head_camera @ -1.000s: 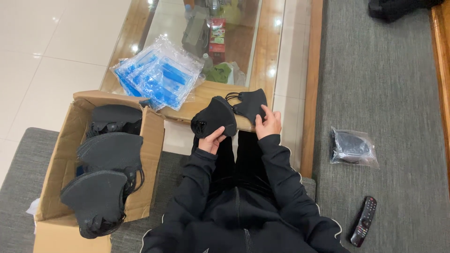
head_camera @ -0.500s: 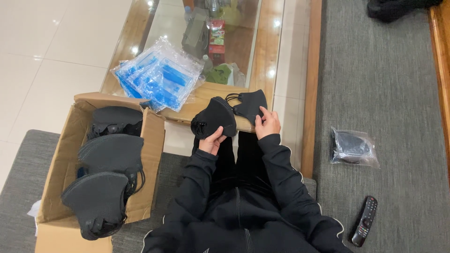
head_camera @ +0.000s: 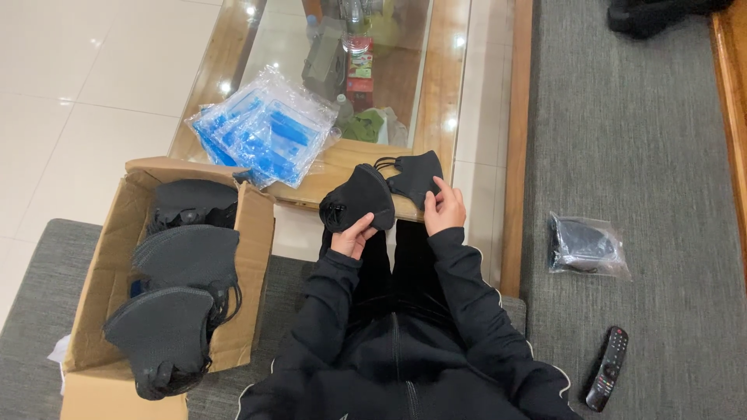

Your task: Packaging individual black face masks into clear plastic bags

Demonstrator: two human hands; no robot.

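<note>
Your left hand [head_camera: 354, 236] grips one soft, black, domed fabric mask [head_camera: 359, 198] and your right hand [head_camera: 444, 208] pinches another mask [head_camera: 416, 176] above the glossy wooden table [head_camera: 443, 85] edge, beside crinkly blue packets [head_camera: 264, 136].

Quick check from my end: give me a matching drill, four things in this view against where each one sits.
Things:
1. black mask
2. cardboard box
3. blue packets
4. remote control

Places:
A. on the grey surface, bottom right
B. on the glass-topped table's near corner
C. in the left hand
D. left of the person, stacked with black masks

Pairs: 1-C, 2-D, 3-B, 4-A
</note>
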